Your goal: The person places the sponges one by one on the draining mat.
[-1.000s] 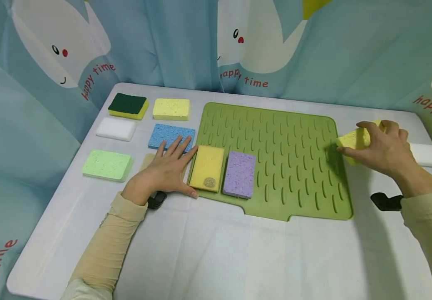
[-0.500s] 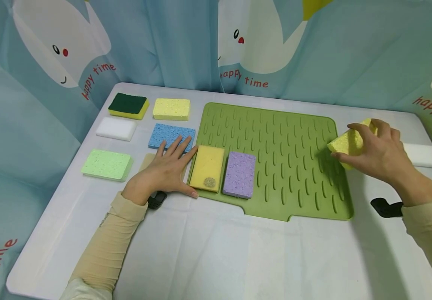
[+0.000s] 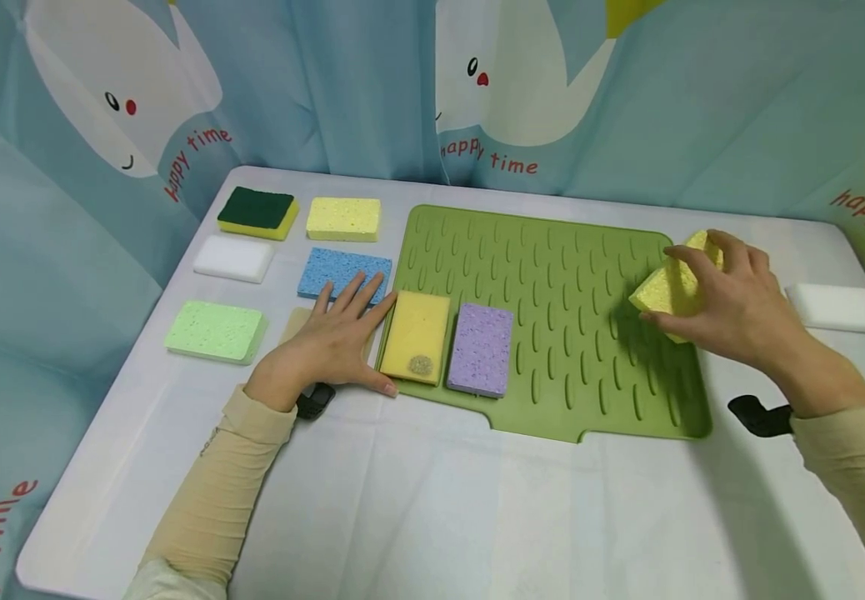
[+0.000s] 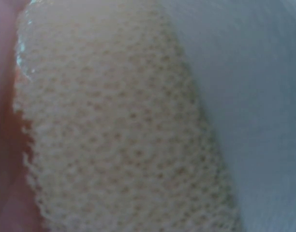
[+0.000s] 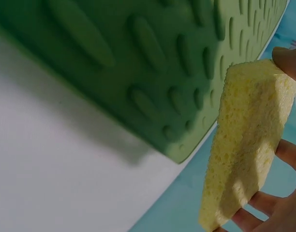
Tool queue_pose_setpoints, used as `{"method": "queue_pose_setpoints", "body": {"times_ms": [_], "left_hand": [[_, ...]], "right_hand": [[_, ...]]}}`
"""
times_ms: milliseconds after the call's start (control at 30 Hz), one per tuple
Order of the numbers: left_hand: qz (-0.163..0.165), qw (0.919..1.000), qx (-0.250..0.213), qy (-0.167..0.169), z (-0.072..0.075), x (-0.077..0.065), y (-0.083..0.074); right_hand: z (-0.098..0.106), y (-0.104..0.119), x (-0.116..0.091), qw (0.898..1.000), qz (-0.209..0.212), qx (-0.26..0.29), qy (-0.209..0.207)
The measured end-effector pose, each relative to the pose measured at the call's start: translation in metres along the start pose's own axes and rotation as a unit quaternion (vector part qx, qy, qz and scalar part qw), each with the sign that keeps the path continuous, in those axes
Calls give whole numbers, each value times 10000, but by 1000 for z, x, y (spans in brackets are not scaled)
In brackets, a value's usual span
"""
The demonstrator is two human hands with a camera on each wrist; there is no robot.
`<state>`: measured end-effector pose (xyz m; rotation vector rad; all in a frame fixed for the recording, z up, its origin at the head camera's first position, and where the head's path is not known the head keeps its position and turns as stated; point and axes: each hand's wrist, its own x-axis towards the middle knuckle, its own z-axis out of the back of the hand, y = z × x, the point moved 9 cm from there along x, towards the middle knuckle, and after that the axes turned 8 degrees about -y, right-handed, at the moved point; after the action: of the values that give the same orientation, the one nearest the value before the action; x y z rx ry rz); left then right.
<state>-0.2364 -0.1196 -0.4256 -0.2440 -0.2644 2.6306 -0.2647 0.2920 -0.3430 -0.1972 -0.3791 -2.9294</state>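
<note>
My right hand [image 3: 743, 312] grips a pale yellow sponge [image 3: 665, 292] between thumb and fingers, tilted and raised above the right edge of the green ridged mat [image 3: 575, 333]. In the right wrist view the same sponge stands clear of the mat. My left hand [image 3: 327, 346] lies spread with straight fingers at the mat's left edge. Its fingertips reach over a blue sponge [image 3: 342, 271], and its palm covers most of a beige sponge [image 4: 114, 121], blurred in the left wrist view. A yellow sponge with a brown spot [image 3: 417, 333] and a purple sponge [image 3: 481, 348] lie on the mat.
Left of the mat are a green-and-yellow scrub sponge [image 3: 257, 212], a light yellow sponge [image 3: 344, 218], a white sponge [image 3: 233, 258] and a mint green sponge [image 3: 217, 331]. Another white sponge [image 3: 840, 308] lies to the right. A printed curtain [image 3: 372, 92] hangs behind the table.
My right hand has moved left with the pale yellow sponge, from beside the mat to above its right edge. The left hand has stayed in place.
</note>
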Motion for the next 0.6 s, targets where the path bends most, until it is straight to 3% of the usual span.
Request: {"method": "queue_pose_setpoints", "body": {"times_ms": [600], "left_hand": [[20,10000,13,-28,0,0,0]], "right_hand": [[1,36,-6,9980,584,163,-169]]}}
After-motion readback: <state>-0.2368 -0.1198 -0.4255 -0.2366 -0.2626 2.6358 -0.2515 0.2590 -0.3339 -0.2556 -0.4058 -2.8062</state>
